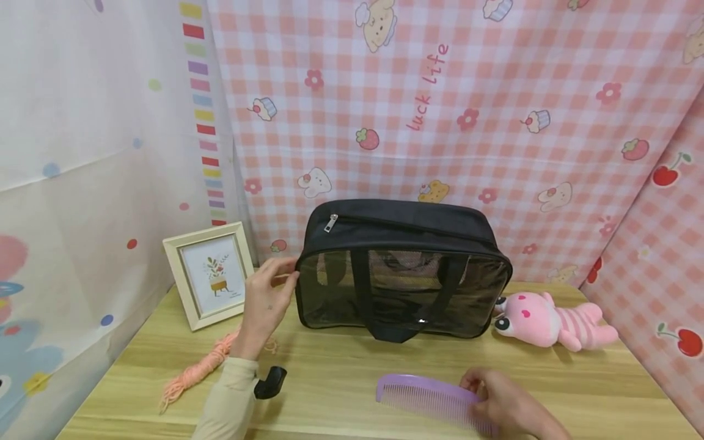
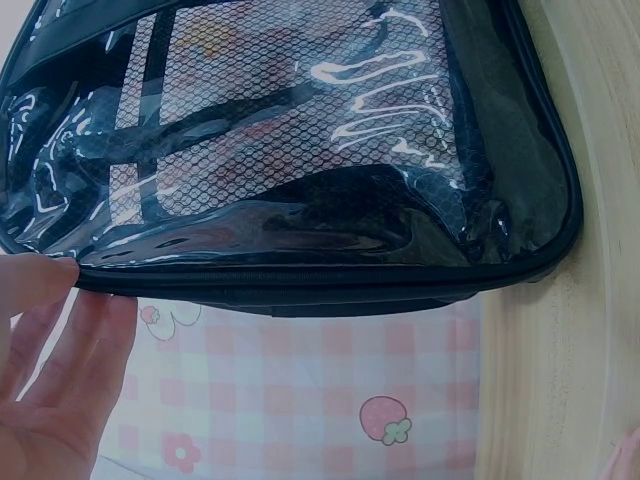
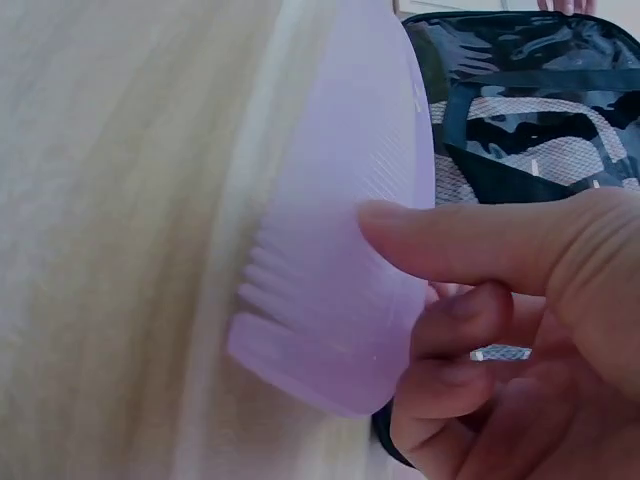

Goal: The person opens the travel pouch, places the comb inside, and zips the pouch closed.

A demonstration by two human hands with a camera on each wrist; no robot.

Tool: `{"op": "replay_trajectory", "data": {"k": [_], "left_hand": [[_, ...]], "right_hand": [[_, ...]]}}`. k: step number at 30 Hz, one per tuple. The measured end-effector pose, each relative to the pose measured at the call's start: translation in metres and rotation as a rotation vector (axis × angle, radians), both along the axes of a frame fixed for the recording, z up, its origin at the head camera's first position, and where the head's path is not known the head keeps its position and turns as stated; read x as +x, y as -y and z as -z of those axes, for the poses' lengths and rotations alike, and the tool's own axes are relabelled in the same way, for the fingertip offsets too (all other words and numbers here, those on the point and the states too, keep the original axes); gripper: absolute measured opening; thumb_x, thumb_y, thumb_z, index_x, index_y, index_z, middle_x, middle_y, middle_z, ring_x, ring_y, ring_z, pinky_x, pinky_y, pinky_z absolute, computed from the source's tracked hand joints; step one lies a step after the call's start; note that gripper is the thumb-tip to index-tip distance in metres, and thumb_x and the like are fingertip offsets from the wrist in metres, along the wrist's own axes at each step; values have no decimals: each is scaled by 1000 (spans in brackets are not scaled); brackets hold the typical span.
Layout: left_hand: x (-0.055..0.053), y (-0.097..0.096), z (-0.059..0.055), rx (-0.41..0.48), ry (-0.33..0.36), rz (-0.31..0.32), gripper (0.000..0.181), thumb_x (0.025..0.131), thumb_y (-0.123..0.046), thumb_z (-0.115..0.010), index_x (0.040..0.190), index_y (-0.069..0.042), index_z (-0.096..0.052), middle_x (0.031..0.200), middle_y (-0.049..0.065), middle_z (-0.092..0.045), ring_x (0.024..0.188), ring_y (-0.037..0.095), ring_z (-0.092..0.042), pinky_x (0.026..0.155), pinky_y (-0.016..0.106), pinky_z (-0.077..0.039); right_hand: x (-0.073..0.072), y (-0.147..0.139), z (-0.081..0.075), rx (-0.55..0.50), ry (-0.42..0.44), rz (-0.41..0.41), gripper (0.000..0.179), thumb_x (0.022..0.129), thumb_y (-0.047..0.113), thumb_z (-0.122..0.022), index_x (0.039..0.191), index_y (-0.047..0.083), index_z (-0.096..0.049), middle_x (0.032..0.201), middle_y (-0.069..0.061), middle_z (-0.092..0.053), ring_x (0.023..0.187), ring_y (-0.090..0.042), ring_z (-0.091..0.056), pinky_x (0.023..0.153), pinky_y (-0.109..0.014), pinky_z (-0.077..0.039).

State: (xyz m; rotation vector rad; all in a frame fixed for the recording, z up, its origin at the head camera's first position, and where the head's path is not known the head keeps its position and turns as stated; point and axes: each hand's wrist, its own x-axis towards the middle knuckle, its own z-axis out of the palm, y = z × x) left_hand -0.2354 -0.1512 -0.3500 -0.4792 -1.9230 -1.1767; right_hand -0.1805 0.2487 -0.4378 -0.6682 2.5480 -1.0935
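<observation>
A black bag (image 1: 404,226) with a see-through front, a zipper on top and a black strap handle (image 1: 393,333) stands upright on the table. My left hand (image 1: 268,302) pinches its left side edge; in the left wrist view the thumb (image 2: 40,278) is on the front and the fingers are behind. Toward the table's front, my right hand (image 1: 508,400) holds a purple comb (image 1: 420,388) by its right end, teeth toward me. The right wrist view shows the thumb (image 3: 450,240) pressed on the comb's (image 3: 340,200) face and curled fingers behind it.
A picture frame (image 1: 181,256) stands at the back left. Near my left forearm lie a bundle of peach yarn (image 1: 200,366) and a black bent tube-like piece (image 1: 271,383). A pink striped plush toy (image 1: 541,321) lies right of the bag. Patterned cloth hangs behind and at both sides.
</observation>
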Motion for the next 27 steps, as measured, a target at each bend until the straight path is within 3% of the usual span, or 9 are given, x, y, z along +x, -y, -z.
{"op": "replay_trajectory", "data": {"k": [5, 9, 14, 19, 27], "left_hand": [[1, 0, 0, 4, -4, 2, 23, 77, 20, -66, 97, 10, -67, 89, 23, -64, 79, 35, -65, 66, 42, -59], [1, 0, 0, 3, -4, 4, 23, 77, 21, -66, 97, 10, -66, 89, 23, -64, 79, 35, -65, 67, 41, -59], [1, -1, 0, 7, -2, 8, 23, 77, 21, -66, 97, 10, -66, 89, 23, -63, 80, 35, -65, 67, 41, -59], [1, -2, 0, 6, -6, 8, 23, 77, 21, -66, 98, 10, -66, 89, 22, -64, 80, 35, -64, 67, 42, -59], [1, -1, -1, 4, -8, 6, 23, 77, 20, -66, 98, 10, -66, 90, 23, -64, 79, 35, -64, 68, 42, -59]], "right_hand": [[-2, 1, -4, 30, -199, -28, 18, 78, -8, -65, 87, 8, -62, 80, 9, -56, 64, 0, -47, 51, -21, -44], [-2, 3, -5, 1, -244, -37, 13, 85, -2, -65, 88, 11, -62, 76, 13, -54, 59, 2, -44, 47, -18, -41], [-1, 5, -3, -119, -344, -100, 17, 84, -5, -66, 91, 11, -65, 75, 8, -58, 57, 3, -44, 44, -16, -40], [0, 8, -8, -237, -360, -102, 20, 84, -6, -66, 96, 10, -68, 80, 0, -64, 54, 2, -43, 42, -15, -39], [6, 12, -22, -309, -331, -56, 20, 84, -3, -68, 98, 12, -72, 82, 3, -67, 53, 3, -37, 39, -18, -34]]}}
